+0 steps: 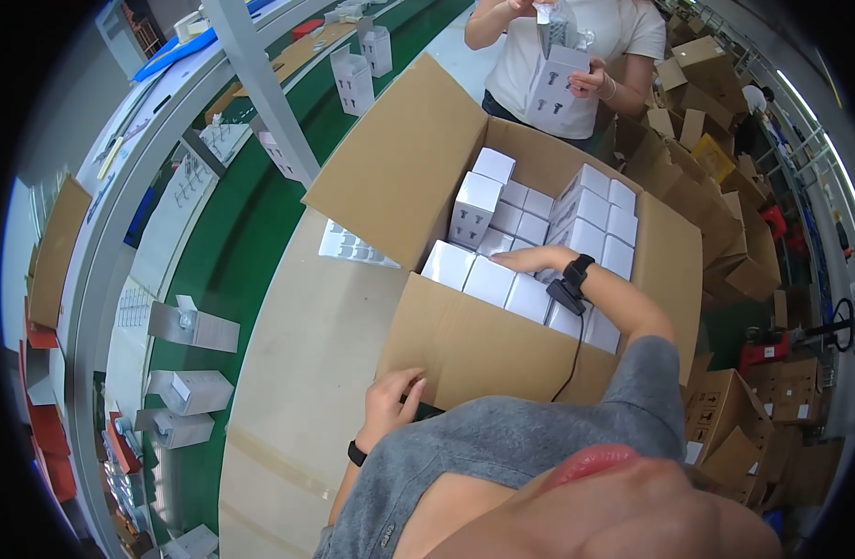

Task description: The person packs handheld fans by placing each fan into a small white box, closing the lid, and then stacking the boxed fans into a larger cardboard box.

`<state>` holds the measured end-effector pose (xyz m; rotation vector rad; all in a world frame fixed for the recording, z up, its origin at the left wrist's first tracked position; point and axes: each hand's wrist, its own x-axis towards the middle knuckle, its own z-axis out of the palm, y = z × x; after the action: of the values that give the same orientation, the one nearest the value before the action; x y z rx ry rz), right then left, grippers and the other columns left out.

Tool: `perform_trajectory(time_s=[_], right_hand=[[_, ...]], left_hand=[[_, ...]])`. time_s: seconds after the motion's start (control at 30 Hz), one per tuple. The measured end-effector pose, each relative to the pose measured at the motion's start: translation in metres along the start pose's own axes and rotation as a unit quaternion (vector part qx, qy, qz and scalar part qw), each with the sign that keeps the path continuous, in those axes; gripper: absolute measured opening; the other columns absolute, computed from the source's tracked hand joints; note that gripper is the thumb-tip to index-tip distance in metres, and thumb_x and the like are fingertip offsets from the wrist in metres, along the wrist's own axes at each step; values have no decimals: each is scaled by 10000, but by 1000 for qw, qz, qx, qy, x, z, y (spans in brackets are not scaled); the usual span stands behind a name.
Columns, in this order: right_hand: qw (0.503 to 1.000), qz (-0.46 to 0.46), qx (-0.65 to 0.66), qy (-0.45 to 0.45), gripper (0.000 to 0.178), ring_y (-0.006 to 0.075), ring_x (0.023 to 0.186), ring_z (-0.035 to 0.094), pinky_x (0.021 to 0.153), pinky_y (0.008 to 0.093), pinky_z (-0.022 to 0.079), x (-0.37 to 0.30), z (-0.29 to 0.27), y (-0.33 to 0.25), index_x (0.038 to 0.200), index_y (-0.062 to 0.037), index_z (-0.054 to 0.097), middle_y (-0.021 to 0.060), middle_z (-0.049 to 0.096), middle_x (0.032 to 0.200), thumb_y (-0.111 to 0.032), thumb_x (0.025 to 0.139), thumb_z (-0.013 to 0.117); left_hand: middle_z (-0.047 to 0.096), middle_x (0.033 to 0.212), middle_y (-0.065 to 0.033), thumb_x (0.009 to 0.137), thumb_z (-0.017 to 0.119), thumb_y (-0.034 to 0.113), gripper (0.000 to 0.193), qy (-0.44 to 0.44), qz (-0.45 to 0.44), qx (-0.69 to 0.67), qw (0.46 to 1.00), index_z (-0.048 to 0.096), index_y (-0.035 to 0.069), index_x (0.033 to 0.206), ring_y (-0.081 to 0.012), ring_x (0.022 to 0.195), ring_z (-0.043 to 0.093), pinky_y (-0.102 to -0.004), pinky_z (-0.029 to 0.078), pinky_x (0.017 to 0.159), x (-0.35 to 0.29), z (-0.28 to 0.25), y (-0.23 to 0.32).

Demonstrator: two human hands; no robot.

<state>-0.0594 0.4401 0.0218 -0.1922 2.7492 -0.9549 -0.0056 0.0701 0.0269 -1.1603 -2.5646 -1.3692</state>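
A large open cardboard carton stands in front of me, holding rows of small white boxes. My right hand reaches into it, palm down, its fingers stretched out over the tops of the near-row boxes. A black strap with a small cabled device is on that wrist. On the carton's left side, one white box with printed pictures stands higher than those around it. My left hand is beside the carton's near left corner, thumb and fingers loosely bent and apart, with nothing visible in it.
Across the carton a co-worker holds an opened white box. To the left runs a green conveyor belt with several opened white boxes along it. Stacked brown cartons crowd the right side.
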Motion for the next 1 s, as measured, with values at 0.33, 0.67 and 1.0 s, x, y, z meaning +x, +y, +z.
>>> perform_trajectory(time_s=[0.33, 0.67, 1.0], right_hand=[[984, 53, -114, 124, 506, 362, 1056, 454, 867, 427, 400, -22, 32, -17, 1319, -70, 274, 221, 447, 1160, -290, 885, 412], [970, 20, -203, 133, 746, 375, 910, 534, 774, 395, 448, -1, 16, 29, 1292, -68, 316, 236, 525, 1004, -432, 705, 600], [859, -17, -327, 393, 600, 301, 869, 563, 743, 359, 456, -99, -53, -192, 1179, -78, 493, 144, 580, 926, -281, 643, 670]], left_hand=[[616, 773, -126, 767, 620, 162, 173, -82, 79, 71, 991, 598, 23, 866, -288, 682, 590, -355, 473, 600, 32, -2, 1], [613, 795, -146, 759, 617, 138, 173, -87, 86, 35, 992, 611, 22, 887, -305, 717, 587, -352, 471, 634, 27, -6, -15], [526, 1100, -170, 686, 706, 296, 626, 82, 190, -16, 978, 447, 30, 1190, -293, 969, 532, -344, 438, 804, 58, -71, 16]])
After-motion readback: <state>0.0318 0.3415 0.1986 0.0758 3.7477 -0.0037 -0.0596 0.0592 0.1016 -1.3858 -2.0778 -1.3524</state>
